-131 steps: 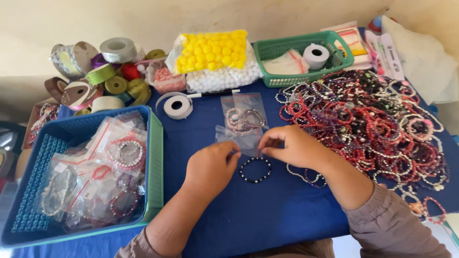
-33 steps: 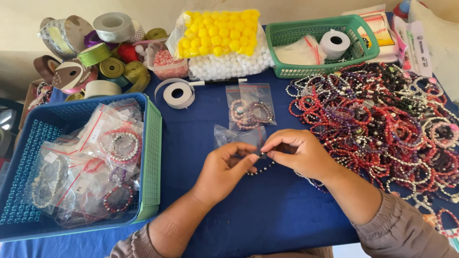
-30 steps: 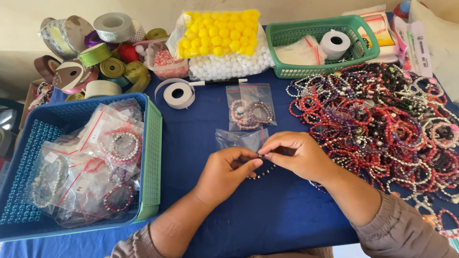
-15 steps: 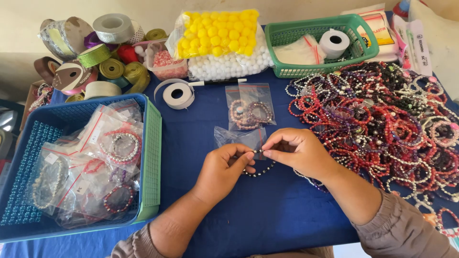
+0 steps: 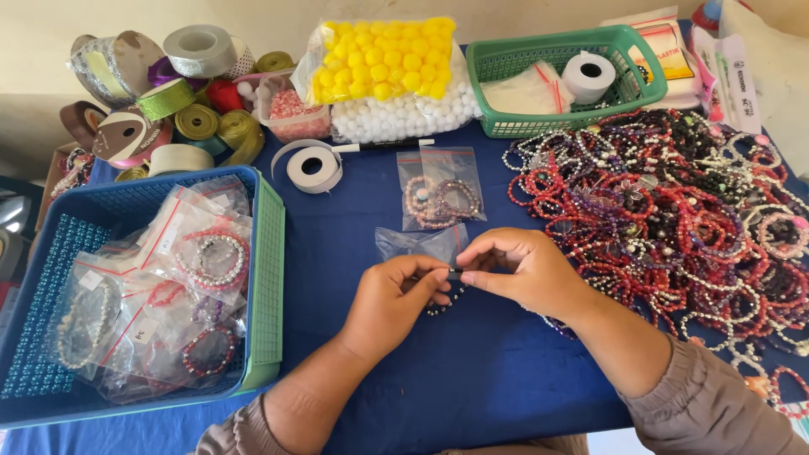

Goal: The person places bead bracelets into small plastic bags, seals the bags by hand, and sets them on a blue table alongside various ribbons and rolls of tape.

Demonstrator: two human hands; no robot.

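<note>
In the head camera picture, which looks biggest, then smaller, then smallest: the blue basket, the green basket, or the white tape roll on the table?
1. Blue plastic basket, though being nearer the camera enlarges it.
2. Green plastic basket.
3. White tape roll.

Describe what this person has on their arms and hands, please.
Both hands are bare: left hand, right hand, with no gloves, rings or watch showing. Greyish-brown sleeves with gathered cuffs are pushed up, leaving the forearms uncovered.
</note>
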